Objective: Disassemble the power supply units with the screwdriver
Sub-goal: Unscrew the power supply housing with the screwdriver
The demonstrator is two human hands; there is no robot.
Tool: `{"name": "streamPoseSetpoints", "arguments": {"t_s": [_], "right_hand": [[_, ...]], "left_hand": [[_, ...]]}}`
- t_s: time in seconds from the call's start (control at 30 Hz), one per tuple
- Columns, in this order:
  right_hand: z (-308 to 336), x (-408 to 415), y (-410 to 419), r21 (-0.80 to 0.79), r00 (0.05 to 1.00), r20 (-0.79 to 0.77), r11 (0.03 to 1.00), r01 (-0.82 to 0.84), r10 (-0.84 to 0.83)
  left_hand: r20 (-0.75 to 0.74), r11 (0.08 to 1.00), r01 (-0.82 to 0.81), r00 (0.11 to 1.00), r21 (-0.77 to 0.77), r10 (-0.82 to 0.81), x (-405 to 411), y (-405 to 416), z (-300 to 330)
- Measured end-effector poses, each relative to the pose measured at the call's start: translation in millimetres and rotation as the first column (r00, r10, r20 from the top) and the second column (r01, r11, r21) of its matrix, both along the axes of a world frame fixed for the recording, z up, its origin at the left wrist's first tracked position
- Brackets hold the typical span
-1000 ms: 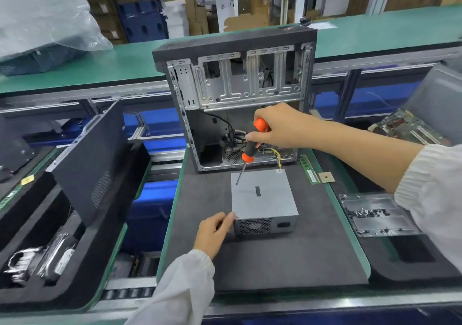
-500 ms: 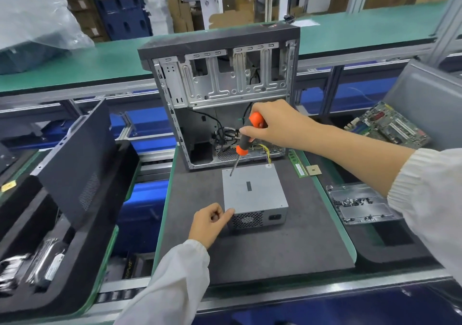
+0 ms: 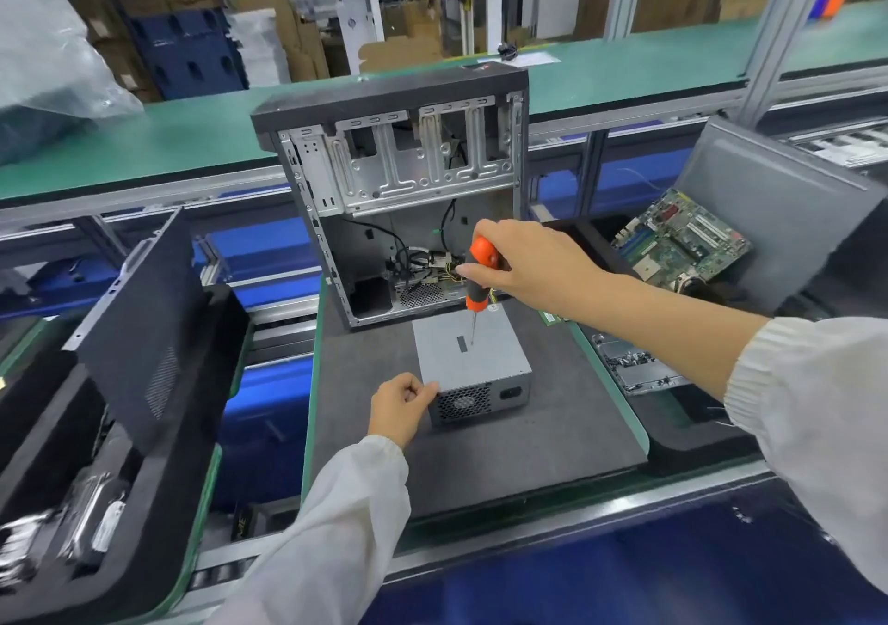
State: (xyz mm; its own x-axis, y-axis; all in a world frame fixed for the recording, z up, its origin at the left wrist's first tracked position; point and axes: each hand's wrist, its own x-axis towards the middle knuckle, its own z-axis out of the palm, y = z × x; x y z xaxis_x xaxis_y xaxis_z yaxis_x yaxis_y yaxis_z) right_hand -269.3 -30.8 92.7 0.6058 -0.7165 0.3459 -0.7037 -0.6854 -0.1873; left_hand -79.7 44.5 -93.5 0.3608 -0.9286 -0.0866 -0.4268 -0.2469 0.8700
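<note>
On the dark grey foam mat [image 3: 504,447] in front of the person, the power supply unit [image 3: 473,360] lies flat with its fan grille facing the camera, just in front of an open computer case [image 3: 399,192] that stands upright behind it. The right hand [image 3: 533,264] grips the orange-and-black handle of the screwdriver [image 3: 476,283], shaft pointing down over the unit's top; whether the tip touches the metal is hard to make out. The left hand [image 3: 401,406], fingers curled, presses against the unit's near left corner, the fingertips hidden behind the knuckles. Cables inside the case are tangled and partly covered by the right hand. To the right a circuit board [image 3: 680,240] rests against a grey panel [image 3: 778,201], and a small metal tray [image 3: 634,370] is partly cut off by the forearm. At left a black side panel [image 3: 144,326] leans in a foam bin whose blurred contents cannot be told. A green conveyor bench [image 3: 144,144] runs behind, with cardboard boxes beyond.
</note>
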Motion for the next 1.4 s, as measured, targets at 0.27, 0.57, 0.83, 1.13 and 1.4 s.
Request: {"name": "streamPoseSetpoints", "arguments": {"t_s": [0.27,0.57,0.83,1.13,1.4], "right_hand": [[0.4,-15.4,30.4,0.231,0.99,0.132,0.969,-0.084,0.054],[-13.2,-53.6,59.3,0.323,0.982,0.154,0.934,-0.153,0.107],[-46.9,-93.1,88.4,0.344,0.978,0.092,0.916,-0.206,0.185],[-76.2,-123.1,90.2,0.318,0.961,0.217,0.919,-0.235,0.171],[-81.4,-123.6,85.4,0.303,0.965,0.174,0.921,-0.244,0.198]], "left_hand": [[-0.139,0.998,0.047,0.989,-0.048,-0.053,-29.0,18.7,36.0],[-0.223,0.999,-0.004,0.975,-0.035,-0.004,-83.5,50.5,36.1],[-0.283,0.999,-0.015,0.959,-0.052,-0.001,-133.0,91.4,4.4],[-0.102,0.98,0.047,0.994,0.193,-0.028,-159.6,107.1,-93.1],[-0.067,0.869,-0.336,0.921,0.362,0.384,-165.4,68.5,-140.6]]}}
